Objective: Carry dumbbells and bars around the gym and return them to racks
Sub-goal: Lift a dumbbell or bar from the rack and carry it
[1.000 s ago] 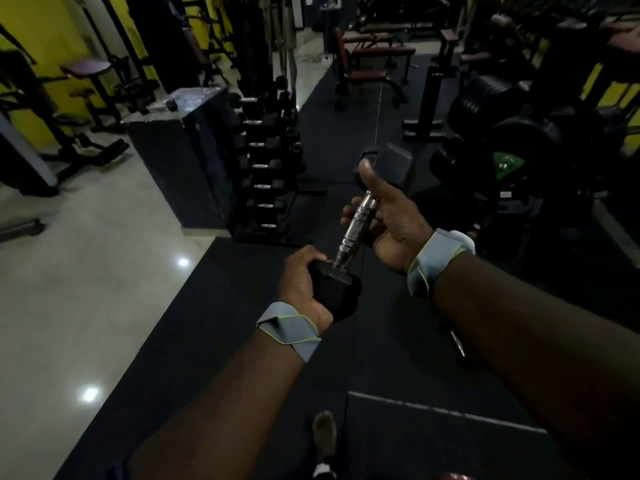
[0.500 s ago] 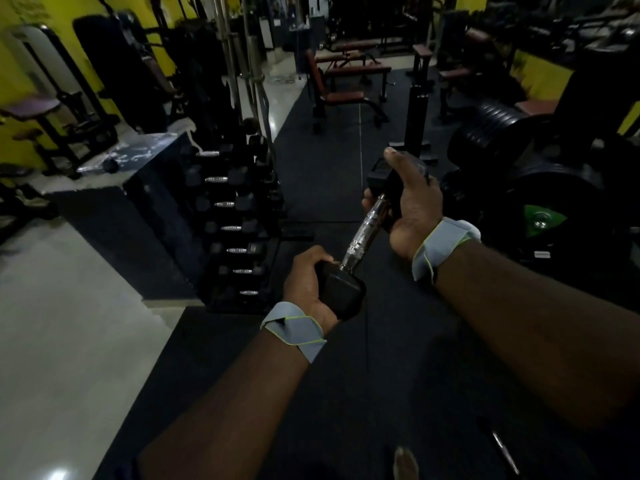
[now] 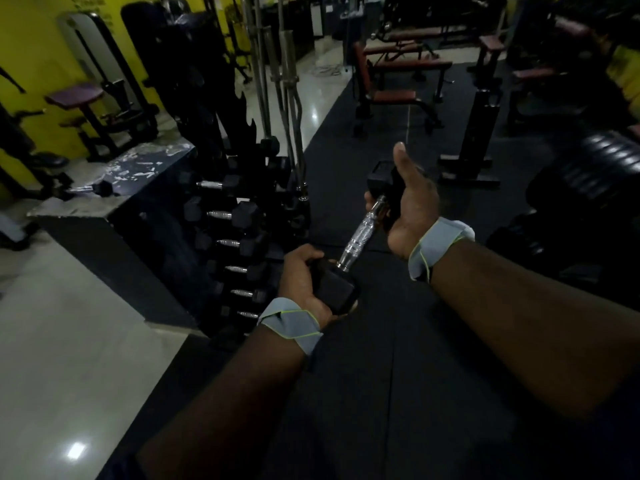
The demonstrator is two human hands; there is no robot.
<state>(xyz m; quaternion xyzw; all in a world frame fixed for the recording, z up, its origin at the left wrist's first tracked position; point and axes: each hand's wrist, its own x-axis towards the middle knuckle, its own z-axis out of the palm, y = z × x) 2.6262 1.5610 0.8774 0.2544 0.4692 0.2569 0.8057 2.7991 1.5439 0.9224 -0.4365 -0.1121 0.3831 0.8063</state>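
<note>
I hold a black hex dumbbell with a chrome knurled handle [image 3: 362, 232] in both hands, tilted away from me. My left hand [image 3: 300, 277] grips its near black head. My right hand [image 3: 410, 202] wraps the far head and the upper handle, thumb pointing up. Both wrists wear grey wraps. The dumbbell rack [image 3: 235, 237], a dark tiered stand with several hex dumbbells, stands just left of my hands.
A dark box-like block [image 3: 104, 209] with a small dumbbell on top sits left of the rack. Upright bars [image 3: 277, 77] stand behind it. Benches [image 3: 398, 88] lie ahead, stacked weight plates [image 3: 595, 168] at right. Black rubber mat underfoot, pale tile floor at left.
I have walked closer to the rack, which now sits beside my left hand. My right hand slid up from the handle toward the far head. Both hands keep their hold on the dumbbell.
</note>
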